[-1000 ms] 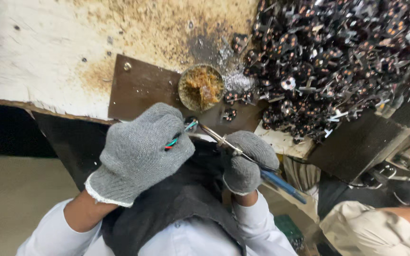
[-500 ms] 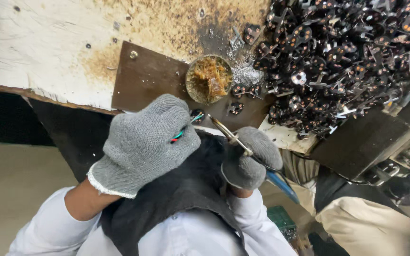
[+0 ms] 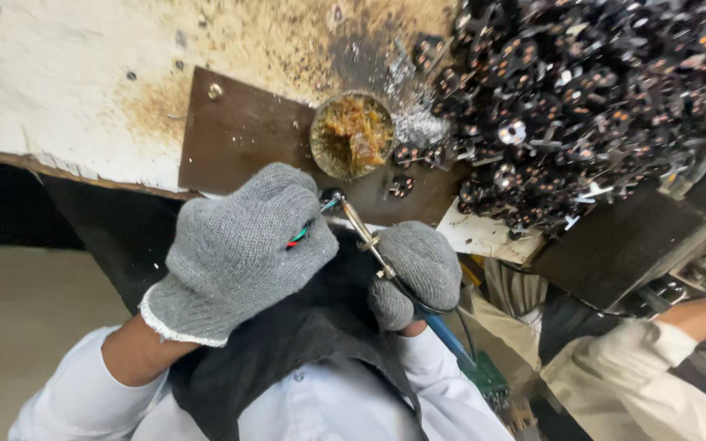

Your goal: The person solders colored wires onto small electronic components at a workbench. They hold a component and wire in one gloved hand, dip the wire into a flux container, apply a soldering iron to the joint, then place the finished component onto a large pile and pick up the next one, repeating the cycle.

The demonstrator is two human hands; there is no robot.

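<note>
Compared with half a second ago the hands have hardly shifted; the view has only slid a little, so the round tin of brown flux (image 3: 351,135) now sits slightly left of where it was, and the soldering iron keeps the same slant.

The left hand (image 3: 243,249), in a grey knit glove, is curled shut around a small part with red and green wires (image 3: 298,236) showing between the fingers. The right hand (image 3: 418,269), also gloved, is wrapped around the soldering iron (image 3: 365,237). Its long axis runs diagonally: tip up and to the left, meeting the wired part just below the table (image 3: 59,90) edge, blue handle down to the right.

A brown plate (image 3: 247,135) carries the tin. A heap of small dark round parts (image 3: 582,106) covers the table's right side. Another person's sleeve (image 3: 663,359) shows lower right.
</note>
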